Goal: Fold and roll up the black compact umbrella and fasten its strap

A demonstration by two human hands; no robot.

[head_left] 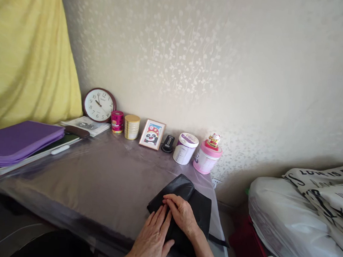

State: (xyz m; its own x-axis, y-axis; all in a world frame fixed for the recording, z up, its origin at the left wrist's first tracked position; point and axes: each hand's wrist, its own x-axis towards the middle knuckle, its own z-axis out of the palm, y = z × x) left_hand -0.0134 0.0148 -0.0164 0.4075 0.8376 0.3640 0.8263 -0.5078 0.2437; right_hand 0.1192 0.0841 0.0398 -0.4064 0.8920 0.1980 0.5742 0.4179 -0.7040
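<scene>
Because the bag [202, 212] lies at the near right corner of the tabletop [111, 175], both hands can reach it from the front, one from each side. It lies flat, with a flap [181, 186] folded over its far left part, and a strap [216, 240] runs out to the tabletop's right edge, away from the hands. The left hand [153, 234] rests palm down on the near left part, its fingers straight and close together, thumb held out to the side; laid this way, it probably steadies the soft material. The right hand [184, 214] arches over the middle, fingers bent and held together, their tips beside the left fingertips. Whether they pinch the flap's edge or merely press on it, I cannot tell, since the hand covers the spot.

Along the wall stand a clock [100, 104], a red tin [117, 122], a picture [152, 135] and a white tub [184, 151], seemingly set back to leave the front for handling. A figurine [213, 141] sits on a pink tub [207, 160], whose lid serves as its stand. Folders [22, 142] lie stacked at the far left, well apart from the bag.
</scene>
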